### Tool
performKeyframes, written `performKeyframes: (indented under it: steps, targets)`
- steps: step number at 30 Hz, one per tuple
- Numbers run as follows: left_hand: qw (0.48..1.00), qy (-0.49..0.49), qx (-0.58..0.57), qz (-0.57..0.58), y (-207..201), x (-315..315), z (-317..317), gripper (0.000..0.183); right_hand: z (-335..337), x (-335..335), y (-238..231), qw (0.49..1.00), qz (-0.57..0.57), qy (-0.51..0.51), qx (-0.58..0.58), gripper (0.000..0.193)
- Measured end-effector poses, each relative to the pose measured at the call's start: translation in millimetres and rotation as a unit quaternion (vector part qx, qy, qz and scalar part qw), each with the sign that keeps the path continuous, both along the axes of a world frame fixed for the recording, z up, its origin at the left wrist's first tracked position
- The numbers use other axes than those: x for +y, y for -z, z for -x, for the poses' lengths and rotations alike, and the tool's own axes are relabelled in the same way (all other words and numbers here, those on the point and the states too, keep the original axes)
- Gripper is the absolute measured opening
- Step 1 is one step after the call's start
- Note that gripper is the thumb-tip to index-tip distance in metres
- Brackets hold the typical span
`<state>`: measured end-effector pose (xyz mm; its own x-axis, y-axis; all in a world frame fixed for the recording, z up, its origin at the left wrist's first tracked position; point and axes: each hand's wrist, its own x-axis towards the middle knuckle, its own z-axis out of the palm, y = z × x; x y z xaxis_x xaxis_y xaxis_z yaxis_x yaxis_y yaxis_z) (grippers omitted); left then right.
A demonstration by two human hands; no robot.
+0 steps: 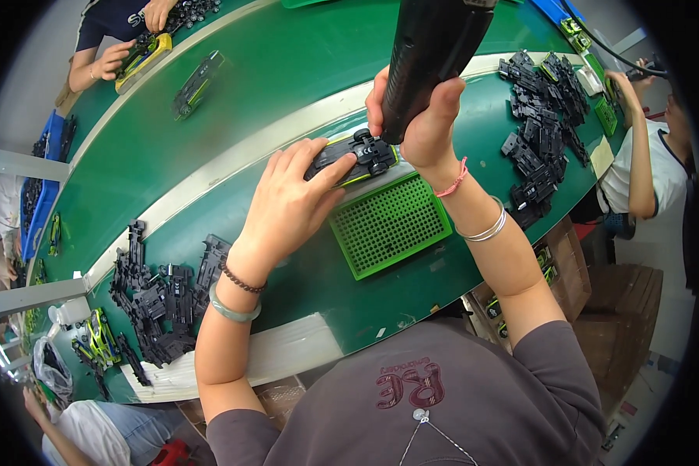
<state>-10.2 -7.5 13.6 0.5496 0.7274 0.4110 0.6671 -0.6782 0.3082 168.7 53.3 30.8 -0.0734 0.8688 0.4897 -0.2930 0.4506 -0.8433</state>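
A toy car (365,152) lies upside down on the green table, its black underside and wheels up and a yellow-green edge showing. My left hand (291,200) rests over its left part and holds it down, the index finger stretched along the underside. In my right hand (433,128) a thick black power screwdriver (431,62) is gripped upright. Its lower end is over the car's right end; whether the tip touches a screw is hidden. Just below the car sits a green perforated basket (392,225) with nothing in it.
Piles of black car chassis parts lie left (167,307) and right (536,144). Beyond a pale rail, another toy car (198,85) lies on the green surface. A co-worker's hands (116,60) work at a yellow holder (144,66), upper left. Another person (648,155) sits right.
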Motion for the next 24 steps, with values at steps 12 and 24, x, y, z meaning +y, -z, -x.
performKeyframes:
  steps: [12, 24]
  targets:
    - [1.0, 0.012, -0.024, 0.006, 3.3, -1.2, 0.4, 0.039, -5.2, -6.4, -0.6, 0.997, 0.024, 0.009, -0.075, 0.095]
    - [0.999, 0.016, -0.048, 0.01, 7.2, 1.4, 3.4, 0.04, -12.3, -86.2, 25.0, 0.987, 0.059, -0.024, 0.146, 0.105]
